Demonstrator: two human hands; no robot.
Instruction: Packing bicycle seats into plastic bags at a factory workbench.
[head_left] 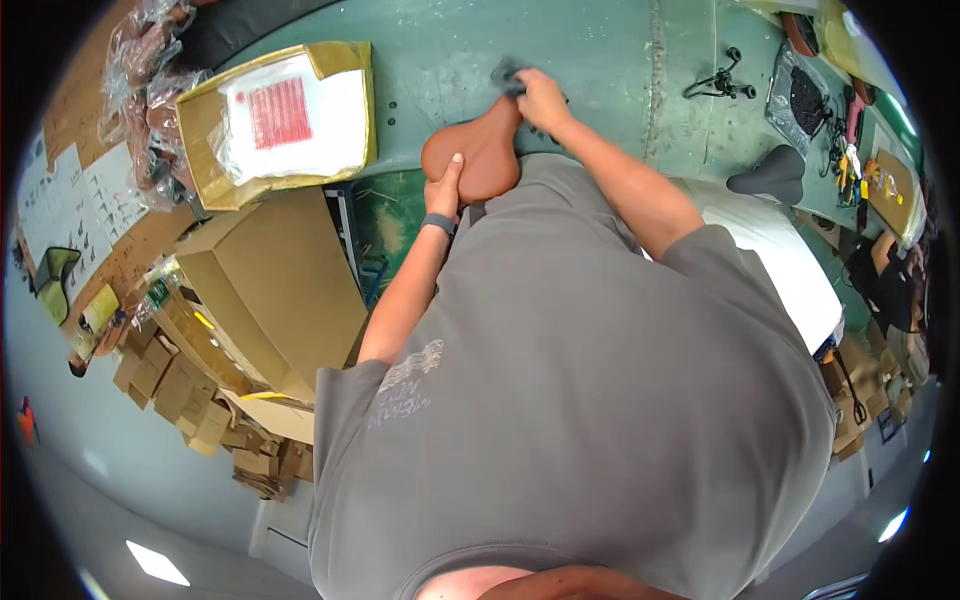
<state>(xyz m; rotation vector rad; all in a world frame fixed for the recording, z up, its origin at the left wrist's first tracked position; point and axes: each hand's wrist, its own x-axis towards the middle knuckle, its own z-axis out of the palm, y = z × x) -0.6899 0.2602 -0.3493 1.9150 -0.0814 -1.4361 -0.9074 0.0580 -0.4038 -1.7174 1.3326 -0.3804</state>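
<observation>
A brown bicycle saddle [487,165] lies at the near edge of the green worktable [440,60], its narrow nose pointing away from me. My left hand [443,190] grips the wide rear part, thumb on top and fingers hidden underneath. At the nose, my right hand [543,104] is closed on a dark, blurred thing [508,76], perhaps a cloth; its kind is not clear. Part of that dark thing sticks out past the fingers, just beyond the saddle's tip.
On the left stands an open carton [372,110] holding a white sheet with a red patch. Plastic-wrapped brown saddles [155,100] lie beyond it. To the right are a black metal part [720,82], a black saddle [768,176] and tools [850,165]. A large cardboard box [275,290] stands left of me.
</observation>
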